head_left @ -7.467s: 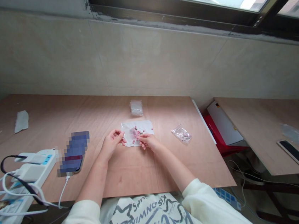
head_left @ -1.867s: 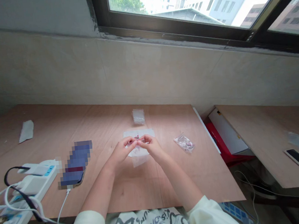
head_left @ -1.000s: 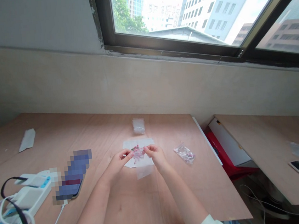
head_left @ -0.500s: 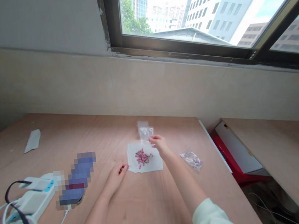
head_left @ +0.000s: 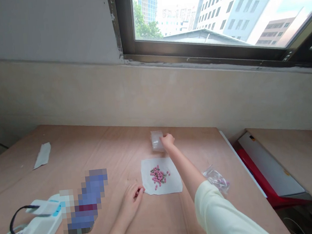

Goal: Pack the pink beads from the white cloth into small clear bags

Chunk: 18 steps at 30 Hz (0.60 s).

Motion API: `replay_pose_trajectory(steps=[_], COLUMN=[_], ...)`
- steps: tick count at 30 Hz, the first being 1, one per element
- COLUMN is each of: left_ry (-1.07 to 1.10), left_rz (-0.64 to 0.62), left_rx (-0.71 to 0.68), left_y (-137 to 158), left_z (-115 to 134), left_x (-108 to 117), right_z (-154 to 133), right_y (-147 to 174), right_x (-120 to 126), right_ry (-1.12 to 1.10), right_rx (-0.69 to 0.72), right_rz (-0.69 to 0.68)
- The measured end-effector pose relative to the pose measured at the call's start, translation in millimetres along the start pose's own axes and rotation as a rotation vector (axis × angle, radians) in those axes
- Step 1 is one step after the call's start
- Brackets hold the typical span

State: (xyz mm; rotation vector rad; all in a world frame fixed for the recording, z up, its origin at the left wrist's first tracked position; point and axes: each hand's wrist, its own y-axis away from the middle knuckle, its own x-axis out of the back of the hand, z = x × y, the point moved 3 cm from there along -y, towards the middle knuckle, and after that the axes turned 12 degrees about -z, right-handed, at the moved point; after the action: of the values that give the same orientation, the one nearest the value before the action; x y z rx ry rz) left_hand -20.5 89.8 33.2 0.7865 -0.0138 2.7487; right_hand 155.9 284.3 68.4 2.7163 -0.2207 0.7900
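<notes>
My right hand [head_left: 168, 140] reaches to the back of the table, its fingers pinched at the right edge of a small clear plastic bag [head_left: 157, 141]. My left hand [head_left: 132, 194] rests on the table with its fingers curled, the tips by the lower left corner of a white paper sheet [head_left: 149, 188]. Whether those fingers hold anything is hidden. On the sheet lies a loose heap of small pink beads [head_left: 158, 175] with some dark green bits among them. Another clear bag with pinkish contents [head_left: 217, 179] lies to the right, partly behind my right sleeve.
A phone [head_left: 88, 202], blurred out, lies at left with a cable plugged in. Beside it is a white power strip [head_left: 42, 227] with chargers and cords. A torn white paper [head_left: 42, 155] lies far left. A red object [head_left: 258, 177] shows in the gap beyond the table's right edge.
My right hand has moved away from above the sheet to the back, and the clear bag it held raised now lies flatter there. The left hand stays by the sheet's corner. The view shifted slightly.
</notes>
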Motion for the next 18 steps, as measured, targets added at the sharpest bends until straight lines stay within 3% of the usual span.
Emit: replay_pose_trajectory(steps=[6, 11, 15, 18], left_ry=[-0.068, -0.046, -0.029, 0.007], left_rz=[-0.02, -0.018, -0.004, 0.001], left_rx=[0.016, 0.016, 0.037, 0.064], left_y=[-2, -1, 0, 0], left_z=[-4, -2, -1, -1], left_x=[-3, -1, -2, -2], right_z=[5, 48, 108, 139], right_y=[27, 93, 138, 150], right_x=[9, 55, 98, 113], right_ry=[0.127, 0.3, 0.604, 0.699], right_rx=[0.057, 0.226, 0.023, -0.011], right_rz=[0.041, 0.214, 0.406, 0.352])
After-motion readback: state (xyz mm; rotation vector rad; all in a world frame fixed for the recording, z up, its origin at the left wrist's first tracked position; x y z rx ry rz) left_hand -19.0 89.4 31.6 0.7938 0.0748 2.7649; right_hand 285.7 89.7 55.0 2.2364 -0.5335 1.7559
